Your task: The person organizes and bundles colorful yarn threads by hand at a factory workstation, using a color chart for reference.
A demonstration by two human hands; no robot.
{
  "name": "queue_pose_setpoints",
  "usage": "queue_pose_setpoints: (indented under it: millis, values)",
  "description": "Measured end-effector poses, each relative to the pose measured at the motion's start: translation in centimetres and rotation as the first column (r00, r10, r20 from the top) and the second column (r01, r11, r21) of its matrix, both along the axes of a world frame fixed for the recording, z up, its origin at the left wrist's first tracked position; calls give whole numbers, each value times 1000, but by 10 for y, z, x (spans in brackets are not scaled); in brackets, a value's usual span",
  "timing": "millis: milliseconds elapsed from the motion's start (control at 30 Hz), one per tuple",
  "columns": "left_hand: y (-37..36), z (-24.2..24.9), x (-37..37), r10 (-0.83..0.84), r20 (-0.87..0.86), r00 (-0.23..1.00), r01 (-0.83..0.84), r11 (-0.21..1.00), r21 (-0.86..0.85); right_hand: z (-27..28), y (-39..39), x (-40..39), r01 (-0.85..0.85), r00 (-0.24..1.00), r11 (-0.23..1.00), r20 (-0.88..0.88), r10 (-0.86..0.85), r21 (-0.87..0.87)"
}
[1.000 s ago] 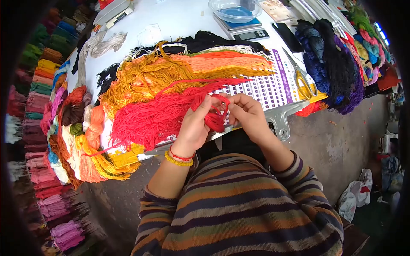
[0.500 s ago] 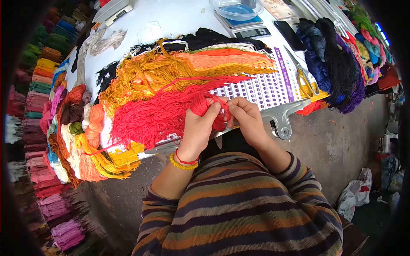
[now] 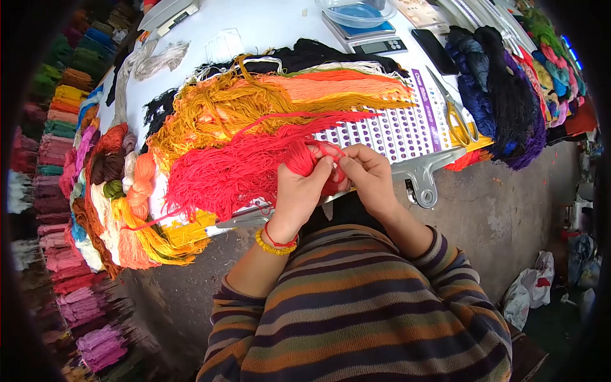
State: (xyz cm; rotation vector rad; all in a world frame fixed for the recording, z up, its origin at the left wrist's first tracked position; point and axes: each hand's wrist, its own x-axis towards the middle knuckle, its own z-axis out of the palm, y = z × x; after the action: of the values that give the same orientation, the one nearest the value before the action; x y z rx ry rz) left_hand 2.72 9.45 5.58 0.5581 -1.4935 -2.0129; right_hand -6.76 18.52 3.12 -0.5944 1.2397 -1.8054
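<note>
A large bundle of red thread (image 3: 223,172) lies along the front edge of the table, its right end gathered at the hands. My left hand (image 3: 304,191) is wrapped round that gathered end, thumb on top. Close beside it, my right hand (image 3: 369,175) pinches red strands between thumb and fingers. Behind the red bundle are mustard thread (image 3: 210,111) and orange thread (image 3: 344,89). Under the bundles shows a white card with rows of purple-rimmed holes (image 3: 401,130), held at the front edge by a metal clip (image 3: 423,178).
Yellow-handled scissors (image 3: 459,124) lie right of the card. Farther back are a phone (image 3: 435,51) and a scale (image 3: 380,46) bearing a clear bowl (image 3: 359,11). Dark skeins (image 3: 499,95) hang at the right, coloured skeins (image 3: 141,184) at the left.
The fingers of both hands have shifted slightly on the red strands, and my right hand's fingertips have come nearer my left thumb. The whole view has moved a little.
</note>
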Motion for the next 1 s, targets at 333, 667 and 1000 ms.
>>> queue_pose_setpoints:
  millis: [333,667,1000]
  values:
    - [-2,4,1,-45,-37,998,51,984,171,-4,-3,2,7,1000,1000,-1,-7,3]
    - [-4,-9,0,27,63,998,-26,1000,-14,-3,-5,0,76,997,997,3,-76,9]
    - [-33,-10,11,-44,-334,942,272,682,679,4,-6,-24,146,970,986,-183,-160,-85]
